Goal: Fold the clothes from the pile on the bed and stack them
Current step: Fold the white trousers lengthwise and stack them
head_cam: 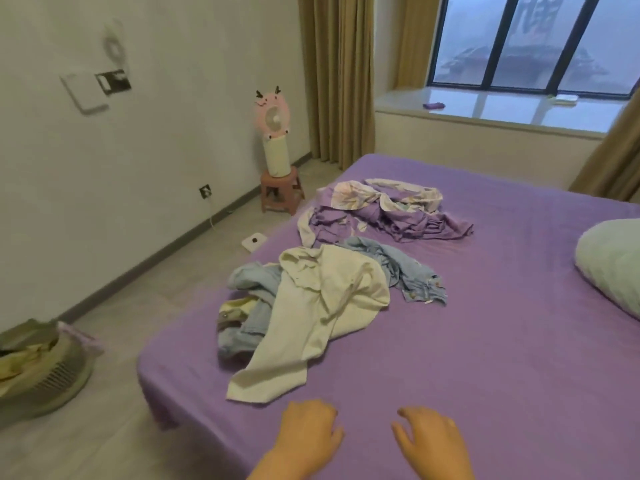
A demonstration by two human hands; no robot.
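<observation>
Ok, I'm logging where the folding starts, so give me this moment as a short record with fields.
surface: bed with purple sheet
near pile: cream garment draped over light blue clothes, unfolded
far pile: purple and floral clothes, crumpled
folded stack: none visible
left hand: over the sheet, fingers relaxed, holding nothing
right hand: the same, empty
floor: laundry basket left of the bed

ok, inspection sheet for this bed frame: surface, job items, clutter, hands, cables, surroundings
Surface: purple bed, sheet flat near the front.
Job's things: cream garment draped over blue clothes, unfolded; purple floral pile behind; no stack seen.
Clutter: pillow at right edge.
Hands: left hand and right hand over the sheet, holding nothing.
Cables: white cord from wall socket.
Surroundings: laundry basket, pink fan on stool, window.
</observation>
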